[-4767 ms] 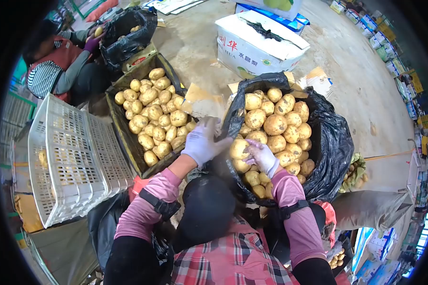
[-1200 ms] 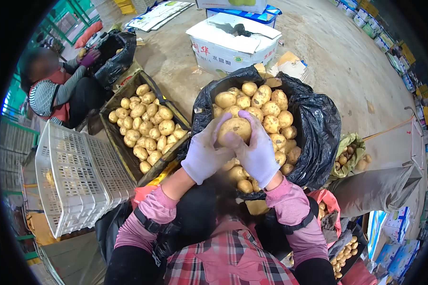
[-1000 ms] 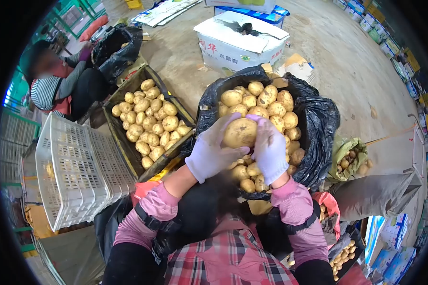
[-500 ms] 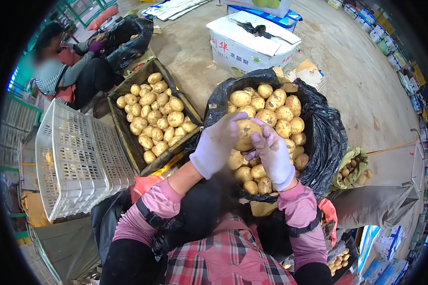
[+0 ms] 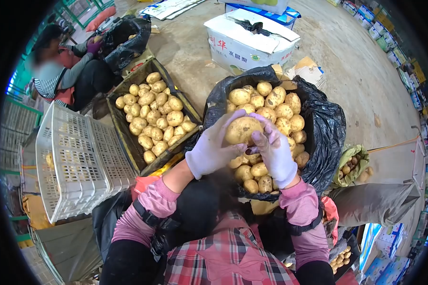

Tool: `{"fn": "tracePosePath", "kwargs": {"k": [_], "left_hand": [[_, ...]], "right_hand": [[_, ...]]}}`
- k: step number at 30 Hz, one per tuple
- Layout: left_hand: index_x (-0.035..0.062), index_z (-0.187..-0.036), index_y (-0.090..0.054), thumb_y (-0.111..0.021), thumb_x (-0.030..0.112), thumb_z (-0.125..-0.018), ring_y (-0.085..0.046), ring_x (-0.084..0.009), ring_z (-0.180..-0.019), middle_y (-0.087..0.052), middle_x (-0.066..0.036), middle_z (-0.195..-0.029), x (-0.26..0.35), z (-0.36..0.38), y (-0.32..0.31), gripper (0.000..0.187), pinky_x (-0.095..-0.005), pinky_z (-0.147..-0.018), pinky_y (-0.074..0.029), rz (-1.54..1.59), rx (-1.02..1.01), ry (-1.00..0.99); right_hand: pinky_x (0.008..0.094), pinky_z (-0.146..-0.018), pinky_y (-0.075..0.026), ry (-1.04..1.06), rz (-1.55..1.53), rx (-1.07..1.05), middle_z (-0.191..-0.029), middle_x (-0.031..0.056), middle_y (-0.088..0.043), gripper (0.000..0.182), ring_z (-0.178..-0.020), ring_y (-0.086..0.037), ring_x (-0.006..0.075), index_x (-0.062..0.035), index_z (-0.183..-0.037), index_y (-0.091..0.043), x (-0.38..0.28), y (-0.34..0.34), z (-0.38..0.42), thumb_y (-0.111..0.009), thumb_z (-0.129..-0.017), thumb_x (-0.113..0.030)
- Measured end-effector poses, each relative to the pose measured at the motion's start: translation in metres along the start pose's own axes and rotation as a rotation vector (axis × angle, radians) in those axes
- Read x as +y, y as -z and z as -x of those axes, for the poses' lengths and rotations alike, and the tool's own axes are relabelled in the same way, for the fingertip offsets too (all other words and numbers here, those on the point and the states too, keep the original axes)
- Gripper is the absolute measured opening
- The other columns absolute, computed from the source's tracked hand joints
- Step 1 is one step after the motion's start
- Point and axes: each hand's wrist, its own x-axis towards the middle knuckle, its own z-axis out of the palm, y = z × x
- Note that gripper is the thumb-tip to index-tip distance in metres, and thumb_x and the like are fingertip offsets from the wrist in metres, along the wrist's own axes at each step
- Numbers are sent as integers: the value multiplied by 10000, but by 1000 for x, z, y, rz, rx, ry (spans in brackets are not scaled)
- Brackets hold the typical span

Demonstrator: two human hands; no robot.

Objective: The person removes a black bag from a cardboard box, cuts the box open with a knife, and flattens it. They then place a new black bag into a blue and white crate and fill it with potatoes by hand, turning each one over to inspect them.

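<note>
A large yellow potato point(image 5: 242, 130) with brown dirt marks is held between both gloved hands. My left hand point(image 5: 213, 146) curls around its left side. My right hand point(image 5: 276, 154) grips it from the right, with fingers over the top and the thumb at the near side. Both gloves are white with purple-stained fingers. Beneath the hands is a box lined with a black plastic bag point(image 5: 325, 137), filled with potatoes point(image 5: 284, 111). At the left stands a dark-edged crate point(image 5: 147, 70) of smaller potatoes point(image 5: 152, 116).
A white plastic basket point(image 5: 76, 156) stands at the left. Farther off, a co-worker point(image 5: 76, 71) sits beside another black-bagged container point(image 5: 128, 45). A white carton point(image 5: 245, 42) stands beyond the potatoes. To the right is a green sack point(image 5: 354, 164) with potatoes in it.
The potato has turned in my hands and now lies more sideways. My left hand has shifted slightly left and cups it more widely; my right hand stays on it.
</note>
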Motion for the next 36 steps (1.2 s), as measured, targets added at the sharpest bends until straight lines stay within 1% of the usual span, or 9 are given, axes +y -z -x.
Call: {"fn": "tracePosePath", "kwargs": {"k": [5, 8, 10, 15, 20, 22, 31, 33, 36], "left_hand": [[24, -1468, -370, -780, 174, -838, -524, -171, -1227, -526, -118, -1352, 5, 0, -4, 766, -318, -1046, -428, -152, -37, 25], [50, -1460, -389, -783, 244, -853, -555, -143, -1179, -589, -92, -1283, 11, 1, -5, 749, -313, -1009, -454, -294, 12, -7], [26, -1438, -384, -757, 299, -859, -617, -295, -1136, -609, -205, -1240, 13, 0, -3, 741, -371, -981, -474, -85, -27, 115], [-6, -1412, -402, -414, 12, -984, -512, -204, -1264, -520, -126, -1372, -10, 3, 16, 429, -359, -1091, -420, -192, -172, -100], [-28, -1231, -589, -443, 241, -1035, -549, -217, -1209, -558, -125, -1324, -16, 0, 16, 364, -333, -1016, -450, -470, 118, -241], [-21, -1268, -563, -438, 226, -1054, -592, -166, -1103, -611, -77, -1210, -17, -5, 0, 350, -303, -962, -481, 40, 367, 91], [-12, -1431, -396, -439, 340, -1061, -582, -210, -1156, -541, -117, -1314, -5, 3, -31, 513, -321, -977, -505, 402, -24, 261], [21, -1439, -405, -415, 395, -1060, -594, -182, -1130, -555, -86, -1302, -7, -6, -44, 533, -312, -933, -516, 315, -114, 186], [34, -1424, -419, -388, 345, -1075, -605, -160, -1111, -569, -63, -1285, -67, -8, -27, 468, -317, -911, -535, 35, -82, 42]], "right_hand": [[196, -669, -515, 151, 172, 18, -1083, 33, -607, 429, -853, -559, 42, -37, -1368, -508, 6, -10, -3, -631, -974, -155], [165, -520, -453, -158, 62, 33, -884, 9, -635, 383, -699, -580, 25, -30, -1325, -544, -11, -11, 3, -608, -987, -197], [167, -484, -455, -195, 79, 73, -856, 16, -647, 397, -670, -595, 21, 3, -1290, -563, -13, -7, 5, -543, -1025, -292], [304, -748, -587, -150, -94, -43, -1127, 111, -590, 443, -886, -646, 180, -29, -1326, -517, -11, -7, 6, -511, -1030, -358], [228, -539, -508, -169, -100, -130, -926, 44, -644, 696, -647, -596, 89, -96, -1398, -469, -10, -14, 7, -751, -858, -434], [219, -566, -502, -58, -244, -69, -1016, 51, -630, 774, -744, -606, 80, -85, -1432, -422, -5, -16, 12, -741, -854, -491], [278, -710, -533, -29, -148, 130, -1167, 104, -586, 730, -915, -590, 140, -91, -1466, -326, -9, 4, 40, -625, -939, -498], [298, -731, -542, 209, -64, 224, -1192, 112, -577, 679, -967, -587, 160, -87, -1459, -346, 8, 13, 37, -627, -955, -445], [283, -708, -548, 105, -64, 184, -1247, 101, -567, 591, -1002, -591, 152, -173, -1457, -394, 0, 21, 46, -620, -967, -412]]}}
